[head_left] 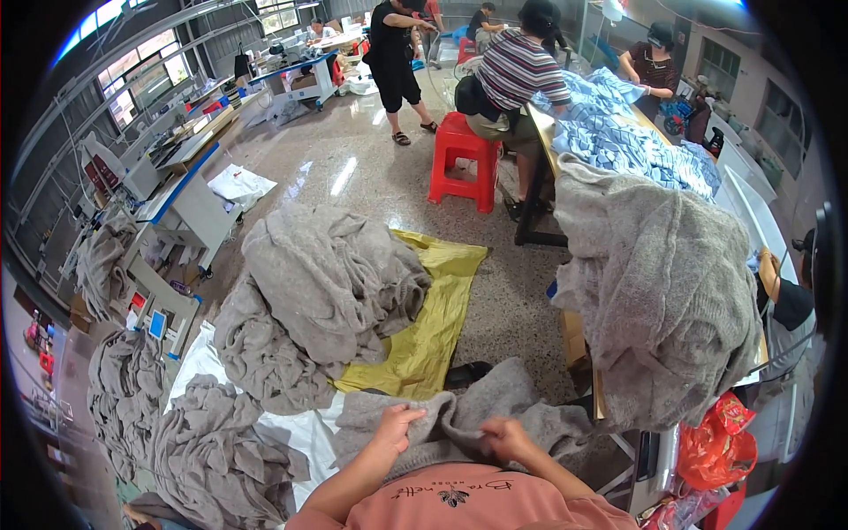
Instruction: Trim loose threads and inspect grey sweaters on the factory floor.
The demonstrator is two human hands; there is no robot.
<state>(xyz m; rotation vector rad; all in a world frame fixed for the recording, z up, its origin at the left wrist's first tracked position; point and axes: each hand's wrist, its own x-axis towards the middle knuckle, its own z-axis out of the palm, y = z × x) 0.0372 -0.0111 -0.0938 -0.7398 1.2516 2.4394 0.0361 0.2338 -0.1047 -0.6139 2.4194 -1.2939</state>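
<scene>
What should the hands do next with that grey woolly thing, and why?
Probably pull apart to spread it flat. Both the left hand and right hand pinch the grey knit garment, which lies bunched and wrinkled between them.

A polished speckled floor (353, 168) is seen running from near to far. On it, in the middle, a yellow sheet (433, 327) is spread flat, and a large heap of grey knitted garments (318, 300) is piled partly over its left side. Nearer and to the left, a white sheet (296, 433) is laid out, with more grey knitwear (199, 450) heaped on it. A red plastic stool (461, 159) is stood on the floor farther off. At the right, a long desk (541, 132) is loaded with a tall pile of grey knitwear (658, 291) at its near end and blue-and-white fabric (618, 132) at its far end.
</scene>
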